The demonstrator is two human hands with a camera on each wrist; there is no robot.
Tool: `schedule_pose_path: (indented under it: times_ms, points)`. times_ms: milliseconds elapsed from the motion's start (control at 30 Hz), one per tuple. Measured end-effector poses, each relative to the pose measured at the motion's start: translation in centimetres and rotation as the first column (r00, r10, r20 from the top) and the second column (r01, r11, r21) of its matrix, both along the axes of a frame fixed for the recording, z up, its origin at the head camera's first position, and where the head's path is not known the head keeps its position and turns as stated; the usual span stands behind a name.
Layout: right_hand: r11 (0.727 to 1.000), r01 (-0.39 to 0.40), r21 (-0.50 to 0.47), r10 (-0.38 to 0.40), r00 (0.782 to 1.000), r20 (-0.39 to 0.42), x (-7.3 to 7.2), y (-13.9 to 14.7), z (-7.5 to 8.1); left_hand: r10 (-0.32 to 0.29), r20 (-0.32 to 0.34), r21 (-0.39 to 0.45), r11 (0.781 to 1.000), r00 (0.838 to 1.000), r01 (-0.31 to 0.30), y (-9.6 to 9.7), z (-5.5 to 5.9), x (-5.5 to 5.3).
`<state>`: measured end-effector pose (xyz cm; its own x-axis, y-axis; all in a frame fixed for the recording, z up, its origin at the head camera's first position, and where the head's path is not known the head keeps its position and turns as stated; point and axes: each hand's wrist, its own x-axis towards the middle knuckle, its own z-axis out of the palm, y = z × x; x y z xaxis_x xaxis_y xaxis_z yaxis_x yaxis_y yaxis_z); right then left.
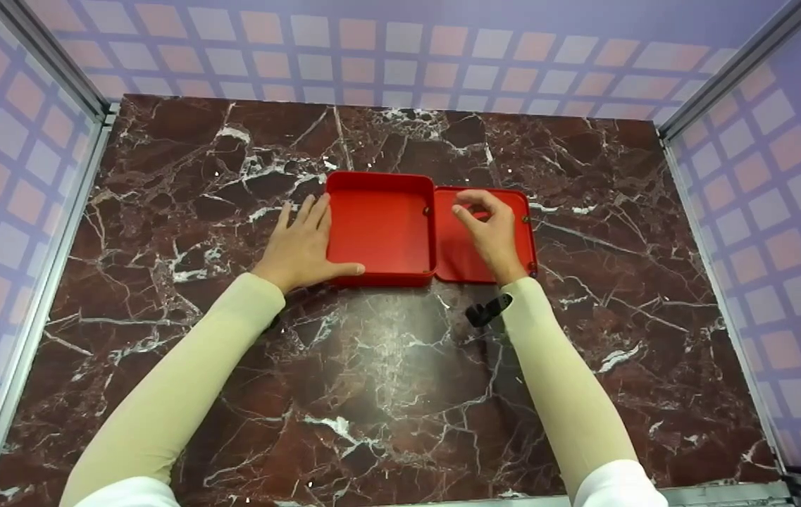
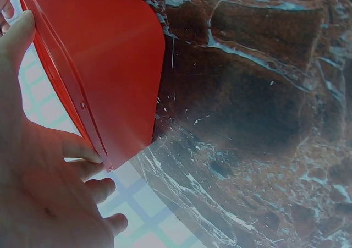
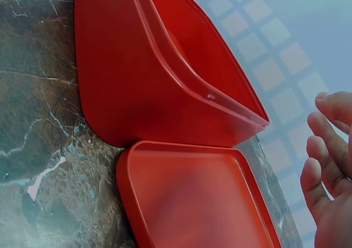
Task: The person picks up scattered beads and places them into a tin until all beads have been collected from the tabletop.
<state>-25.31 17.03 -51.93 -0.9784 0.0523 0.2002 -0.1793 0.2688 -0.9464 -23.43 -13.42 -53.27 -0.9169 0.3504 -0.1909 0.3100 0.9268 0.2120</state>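
Observation:
A square red box (image 1: 380,229) with an empty inside stands on the marbled tabletop. Its shallow red lid (image 1: 453,257) lies flat, inner side up, against the box's right side. My left hand (image 1: 298,246) rests at the box's left edge with fingers spread, fingertips at the left rim and thumb over the front rim. In the left wrist view, thumb and fingers span the box's wall (image 2: 121,72). Over the lid hovers my right hand (image 1: 495,236), fingers loosely bent, nothing held. The right wrist view has its fingers (image 3: 316,190) apart from the box (image 3: 110,66) and lid (image 3: 187,204).
Dark red marbled tabletop (image 1: 386,394) surrounds the box. Checked panels (image 1: 372,60) enclose the back and both sides, with metal posts at the corners. A small black device (image 1: 488,310) sits at my right wrist.

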Motion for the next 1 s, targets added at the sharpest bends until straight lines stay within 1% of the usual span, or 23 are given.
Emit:
schedule_pose_path:
  times_ms: [133,667,1000]
  points:
    - [1.000,0.009,-0.003,-0.009,1.000,0.003,0.2,0.1,0.3,-0.001,-0.003,0.002,1.000,1.000,0.001,0.0,0.1,0.0]
    - [1.000,0.011,-0.016,-0.011,1.000,-0.007,0.2,0.8,0.2,-0.004,-0.007,0.001,1.000,1.000,0.004,0.0,0.0,0.1]
    - [1.000,0.021,0.002,-0.021,1.000,0.001,0.3,1.4,0.3,-0.001,0.009,-0.004,1.000,1.000,0.001,0.0,0.1,0.1]
